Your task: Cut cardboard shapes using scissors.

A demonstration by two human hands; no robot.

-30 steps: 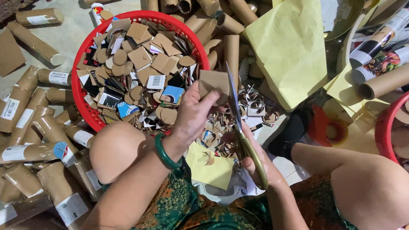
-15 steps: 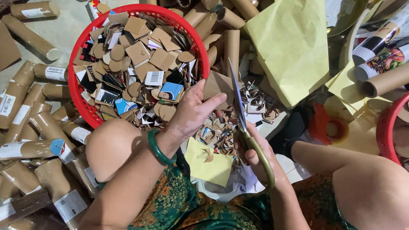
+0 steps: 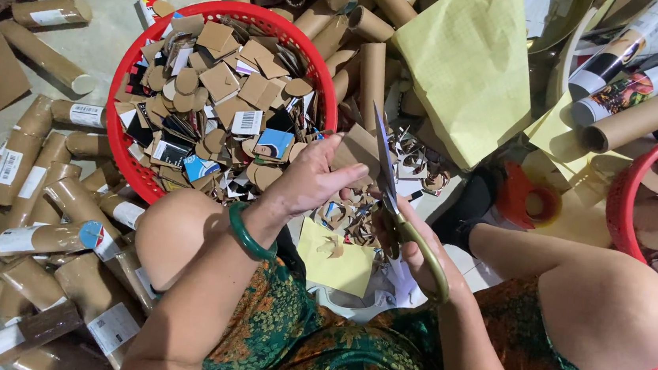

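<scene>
Head view: our left hand [image 3: 309,182] grips a cardboard piece [image 3: 356,149] just past the red basket [image 3: 122,143]. Our right hand [image 3: 418,252] clenches the scissors [image 3: 392,194], blades at the piece. The basket is heaped with cut pieces; many tubes [image 3: 24,174] lie uncut.

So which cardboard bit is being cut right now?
Find the big red basket full of cardboard scraps. Just right of its rim, the left hand pinches a plain brown cardboard piece. It alone meets the scissors in the right hand.
</scene>
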